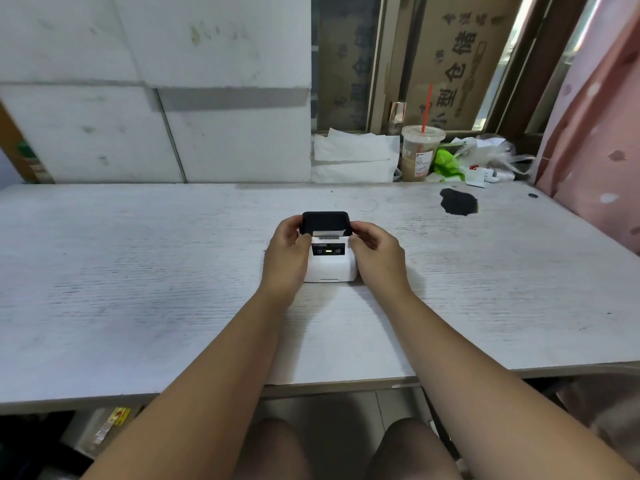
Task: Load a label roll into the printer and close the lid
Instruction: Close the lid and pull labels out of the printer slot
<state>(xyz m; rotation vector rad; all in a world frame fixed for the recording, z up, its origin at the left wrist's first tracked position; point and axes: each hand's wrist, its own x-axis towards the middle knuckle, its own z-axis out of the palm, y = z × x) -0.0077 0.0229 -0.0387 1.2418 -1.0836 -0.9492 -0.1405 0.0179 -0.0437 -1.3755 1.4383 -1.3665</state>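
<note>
Sitting mid-way across the grainy white table (138, 271), the boxy, smooth white plastic printer (329, 268) points its control panel toward the person. Left hand (285, 252) and right hand (375, 252) pinch the 2 sides of its rounded black lid (325, 221), which is tilted part-open.

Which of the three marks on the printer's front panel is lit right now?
On the printer, the middle mark is lit, glowing green. The power symbol to its left and the round icon to its right show no glow.
</note>
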